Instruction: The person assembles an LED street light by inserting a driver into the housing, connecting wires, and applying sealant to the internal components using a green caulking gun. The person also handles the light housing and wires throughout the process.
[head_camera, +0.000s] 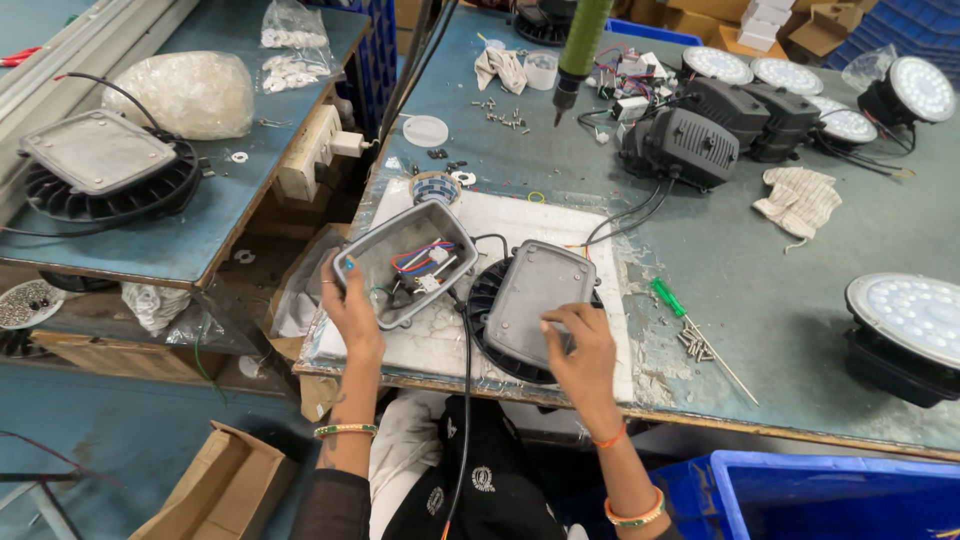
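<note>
My left hand (352, 305) grips the near edge of an open grey metal housing (405, 262) with red, blue and white wires inside, tilted up off the white mat (560, 225). My right hand (582, 350) rests its fingers on a grey rectangular cover plate (535, 295), which lies on a black finned round lamp body (485, 295). A black cable (467, 360) runs from the housing down toward my lap.
A green-handled screwdriver (668, 297) and loose screws (697, 345) lie right of the mat. A hanging electric screwdriver (578, 50) is above the table. Finished round lamps (905, 310) and black lamp bodies (685, 145) stand right and behind. Another lamp (100, 165) sits on the left bench; blue crate (800, 490) below.
</note>
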